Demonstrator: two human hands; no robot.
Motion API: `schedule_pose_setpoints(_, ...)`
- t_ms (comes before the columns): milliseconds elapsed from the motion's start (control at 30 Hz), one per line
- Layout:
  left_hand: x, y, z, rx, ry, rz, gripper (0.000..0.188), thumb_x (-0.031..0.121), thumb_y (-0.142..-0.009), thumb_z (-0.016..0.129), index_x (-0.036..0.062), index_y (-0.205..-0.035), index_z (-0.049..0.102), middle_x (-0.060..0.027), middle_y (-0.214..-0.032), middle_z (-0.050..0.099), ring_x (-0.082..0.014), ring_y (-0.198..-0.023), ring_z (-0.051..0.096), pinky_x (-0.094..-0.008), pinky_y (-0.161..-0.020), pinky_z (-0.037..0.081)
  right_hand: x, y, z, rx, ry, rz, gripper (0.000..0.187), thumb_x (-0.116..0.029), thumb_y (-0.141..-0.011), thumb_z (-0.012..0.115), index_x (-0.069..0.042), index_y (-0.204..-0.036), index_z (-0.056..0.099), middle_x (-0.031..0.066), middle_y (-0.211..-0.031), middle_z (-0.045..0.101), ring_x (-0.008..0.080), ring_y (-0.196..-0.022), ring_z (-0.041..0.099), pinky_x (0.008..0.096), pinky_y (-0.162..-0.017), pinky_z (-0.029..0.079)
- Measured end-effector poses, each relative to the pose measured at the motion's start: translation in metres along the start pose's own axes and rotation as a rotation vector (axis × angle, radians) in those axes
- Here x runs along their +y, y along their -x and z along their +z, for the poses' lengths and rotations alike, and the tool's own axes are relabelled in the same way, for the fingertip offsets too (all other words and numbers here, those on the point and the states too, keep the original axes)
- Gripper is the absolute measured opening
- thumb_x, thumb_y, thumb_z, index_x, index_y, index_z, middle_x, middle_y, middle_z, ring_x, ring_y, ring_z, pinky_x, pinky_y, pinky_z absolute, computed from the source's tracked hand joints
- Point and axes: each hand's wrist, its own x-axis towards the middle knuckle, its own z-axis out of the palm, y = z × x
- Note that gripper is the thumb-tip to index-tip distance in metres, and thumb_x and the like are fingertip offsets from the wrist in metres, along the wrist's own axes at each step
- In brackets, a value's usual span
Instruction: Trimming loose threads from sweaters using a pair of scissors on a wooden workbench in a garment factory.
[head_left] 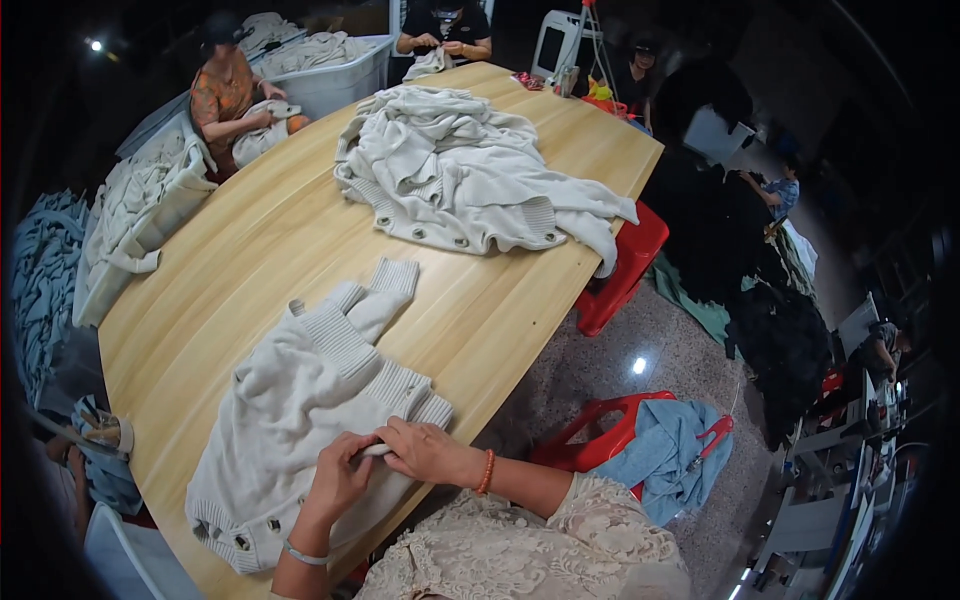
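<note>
A cream knit cardigan [285, 400] lies spread on the near part of the wooden table [480, 350]. Its ribbed bands point away from me and to the right, and dark round buttons show along its lower left edge. My left hand [343, 472] pinches the fabric near the right edge of the cardigan. Close beside it, my right hand [425, 450] grips the same bit of knit, its fingers bent over it. Whatever small detail lies between the fingertips is hidden.
A heap of cream knitwear [440, 170] covers the table's far part. Bins [335, 80] of garments stand at the left and back. Red stools [620, 265] stand to the right, one bearing blue cloth [665, 450]. Several people sit around, one in an orange patterned top [222, 95].
</note>
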Motion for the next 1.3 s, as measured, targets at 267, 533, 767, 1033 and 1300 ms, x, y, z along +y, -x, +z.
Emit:
schedule_pose_setpoints(267, -0.005, -0.003, 0.003, 0.041, 0.055, -0.082, 0.021, -0.003, -0.084, 0.060, 0.0002, -0.104, 0.067, -0.0129, -0.081, 0.060, -0.0202, -0.067, 0.056, -0.0292, -0.062, 0.045, -0.001, -0.006, -0.020, -0.055, 0.020, -0.053, 0.030, 0.003, -0.081, 0.051, -0.001, -0.110, 0.055, 0.0170, -0.093, 0.054, 0.0354, -0.083, 0.060, 0.0407, -0.070, 0.051)
schedule_pose_setpoints(533, -0.032, 0.011, 0.005, 0.041, 0.237, -0.108, 0.016, -0.001, -0.085, 0.060, 0.0009, -0.099, 0.067, -0.0068, -0.078, 0.064, -0.0100, -0.064, 0.055, -0.0257, -0.058, 0.044, 0.001, -0.008, -0.009, -0.001, -0.110, -0.126, 0.021, 0.001, -0.079, 0.057, -0.002, -0.099, 0.060, 0.0136, -0.084, 0.056, 0.0342, -0.074, 0.062, 0.0402, -0.062, 0.050)
schedule_pose_setpoints(767, -0.022, 0.013, -0.016, 0.029, 0.051, -0.270, 0.019, 0.016, -0.078, 0.078, 0.0010, -0.083, 0.067, -0.0035, -0.063, 0.061, -0.0074, -0.056, 0.048, -0.0247, -0.052, 0.040, 0.008, 0.012, -0.034, -0.071, -0.055, -0.023, 0.013, -0.015, -0.084, 0.066, -0.009, -0.094, 0.060, 0.0116, -0.087, 0.058, 0.0342, -0.075, 0.062, 0.0414, -0.063, 0.051)
schedule_pose_setpoints(1033, 0.014, -0.025, 0.006, 0.187, -0.362, 0.151, 0.017, 0.008, -0.074, 0.069, 0.0060, -0.090, 0.063, -0.0130, -0.093, 0.058, -0.0337, -0.090, 0.056, -0.0430, -0.077, 0.047, 0.015, 0.019, -0.060, -0.046, 0.105, 0.096, 0.019, -0.008, -0.084, 0.062, -0.009, -0.103, 0.060, 0.0116, -0.095, 0.058, 0.0348, -0.080, 0.063, 0.0444, -0.067, 0.051)
schedule_pose_setpoints(1300, 0.014, -0.066, 0.048, -0.243, -0.292, -0.003, 0.013, 0.011, -0.079, 0.064, 0.0019, -0.089, 0.063, -0.0190, -0.089, 0.059, -0.0379, -0.087, 0.058, -0.0450, -0.077, 0.048, 0.015, 0.028, -0.050, 0.030, -0.019, 0.092, 0.021, -0.002, -0.078, 0.065, -0.005, -0.098, 0.064, 0.0134, -0.089, 0.060, 0.0352, -0.077, 0.062, 0.0416, -0.066, 0.050)
